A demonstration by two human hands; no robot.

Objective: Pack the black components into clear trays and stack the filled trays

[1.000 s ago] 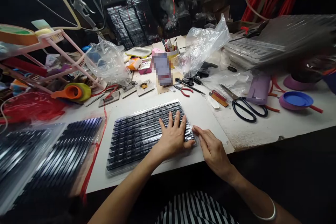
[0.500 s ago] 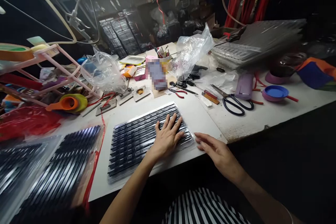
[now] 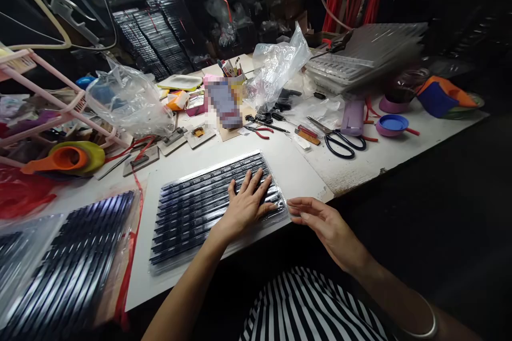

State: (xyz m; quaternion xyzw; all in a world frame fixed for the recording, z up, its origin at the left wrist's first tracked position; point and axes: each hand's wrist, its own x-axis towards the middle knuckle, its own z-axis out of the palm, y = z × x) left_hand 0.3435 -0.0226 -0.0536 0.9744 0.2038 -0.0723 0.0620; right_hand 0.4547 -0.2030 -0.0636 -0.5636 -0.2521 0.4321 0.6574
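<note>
A clear plastic tray (image 3: 204, 171) holds rows of long black strips (image 3: 188, 221) with small pale print on them. My left hand (image 3: 248, 201) lies flat on the strips toward the tray's right end, its fingers spread. At the tray's lower right corner is my right hand (image 3: 322, 224), palm turned inward and fingers stretched out. Its fingertips meet the clear edge; whether they touch or pinch it I cannot tell. More black strips (image 3: 76, 261) lie in a pack on the left, with a red ribbon (image 3: 130, 266) beside them.
Beyond the tray lie red-handled pliers (image 3: 260, 132), large scissors (image 3: 340, 141) and a pixelated upright object (image 3: 224, 104). Clear trays (image 3: 364, 58) are stacked at the back right. A pink rack (image 3: 60, 101) and an orange tape dispenser (image 3: 66, 160) crowd the left.
The whole view has shifted, so the table things appear farther left. My left hand stays flat on the strips. My right hand remains by the corner, its fingertips slightly closer to the tray edge.
</note>
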